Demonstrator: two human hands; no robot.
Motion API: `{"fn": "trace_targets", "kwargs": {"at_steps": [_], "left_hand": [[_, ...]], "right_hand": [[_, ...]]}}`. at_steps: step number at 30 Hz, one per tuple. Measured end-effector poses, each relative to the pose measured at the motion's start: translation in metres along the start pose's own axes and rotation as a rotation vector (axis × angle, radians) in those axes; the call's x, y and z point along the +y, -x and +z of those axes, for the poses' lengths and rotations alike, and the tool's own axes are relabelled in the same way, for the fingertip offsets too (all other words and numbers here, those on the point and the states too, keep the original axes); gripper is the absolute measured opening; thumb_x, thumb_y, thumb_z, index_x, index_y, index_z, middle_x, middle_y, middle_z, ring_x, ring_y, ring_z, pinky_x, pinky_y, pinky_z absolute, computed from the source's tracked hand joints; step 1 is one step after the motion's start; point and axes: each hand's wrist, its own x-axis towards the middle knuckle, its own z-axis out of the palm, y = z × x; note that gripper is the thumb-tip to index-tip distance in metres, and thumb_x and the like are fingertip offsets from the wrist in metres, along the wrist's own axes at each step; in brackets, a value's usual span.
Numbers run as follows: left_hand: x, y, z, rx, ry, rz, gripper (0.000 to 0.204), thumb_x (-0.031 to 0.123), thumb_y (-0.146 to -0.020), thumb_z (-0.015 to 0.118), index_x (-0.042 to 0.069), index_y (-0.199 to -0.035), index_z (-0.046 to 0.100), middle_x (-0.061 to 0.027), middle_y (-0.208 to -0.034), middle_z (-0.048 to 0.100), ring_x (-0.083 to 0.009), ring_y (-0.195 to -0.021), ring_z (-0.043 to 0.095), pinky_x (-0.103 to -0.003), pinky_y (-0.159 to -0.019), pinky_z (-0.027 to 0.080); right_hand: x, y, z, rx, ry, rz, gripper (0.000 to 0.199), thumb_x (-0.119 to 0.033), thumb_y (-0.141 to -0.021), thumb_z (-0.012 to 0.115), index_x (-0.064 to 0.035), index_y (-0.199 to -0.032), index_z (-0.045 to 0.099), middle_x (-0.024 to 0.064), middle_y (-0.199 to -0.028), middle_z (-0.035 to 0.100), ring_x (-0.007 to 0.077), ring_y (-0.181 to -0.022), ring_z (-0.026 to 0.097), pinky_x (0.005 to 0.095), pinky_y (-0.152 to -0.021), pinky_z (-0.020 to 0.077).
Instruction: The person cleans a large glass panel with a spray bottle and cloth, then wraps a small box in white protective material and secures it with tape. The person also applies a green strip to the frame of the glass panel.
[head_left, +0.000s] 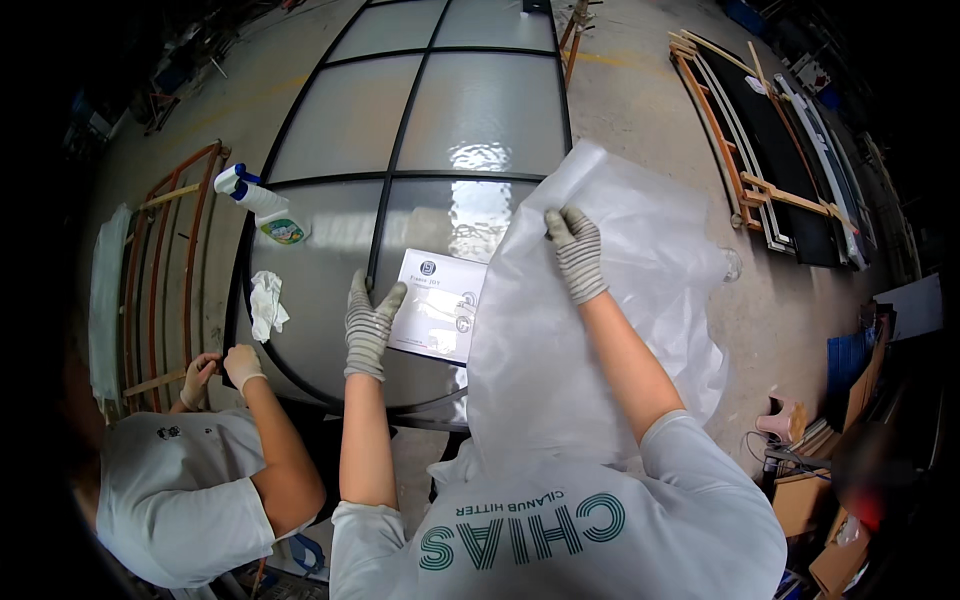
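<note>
My right hand (577,250), in a grey-and-white striped glove, has its fingers closed on a translucent white packing foam sheet (640,290). The sheet drapes over the right side of a black-framed glazed panel (330,225) and hangs toward my body. My left hand (370,325), in the same kind of glove, is over the panel with its thumb and fingers apart, holding nothing. Just right of its thumb a flat white printed box (435,305) lies on the glass. The sheet covers the box's right edge; whether my left hand touches the box I cannot tell.
A spray bottle (270,212) and a crumpled white cloth (267,306) are on the panel's left part. A co-worker (190,480) in gloves stands at my left. Orange racks (740,190) with long frames stand on the right, another rack (160,270) on the left. Cardboard (800,500) lies lower right.
</note>
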Motion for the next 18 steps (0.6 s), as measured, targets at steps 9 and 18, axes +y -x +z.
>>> {"fn": "trace_targets", "kwargs": {"at_steps": [9,18], "left_hand": [[-0.035,0.027,-0.002,-0.211,0.59,-0.449,0.053,0.025,-0.077,0.072,-0.006,-0.118,0.057,-0.0133,-0.105,0.063,-0.0231,-0.09,0.059,-0.035,-0.082,0.048],[-0.021,0.044,0.011,-0.379,0.711,-0.559,0.057,0.042,-0.08,0.069,0.006,-0.122,0.054,-0.0096,-0.109,0.062,-0.021,-0.097,0.06,-0.038,-0.082,0.051]], "right_hand": [[0.101,0.065,0.078,0.151,0.195,0.113,0.03,-0.027,-0.093,0.054,0.0019,-0.093,0.06,0.0101,-0.077,0.061,0.0159,-0.072,0.055,0.029,-0.07,0.0468],[0.094,0.051,0.066,0.323,-0.068,0.246,0.031,-0.028,-0.093,0.054,0.0006,-0.1,0.063,0.0071,-0.083,0.064,0.0152,-0.075,0.056,0.0281,-0.073,0.0471]]}}
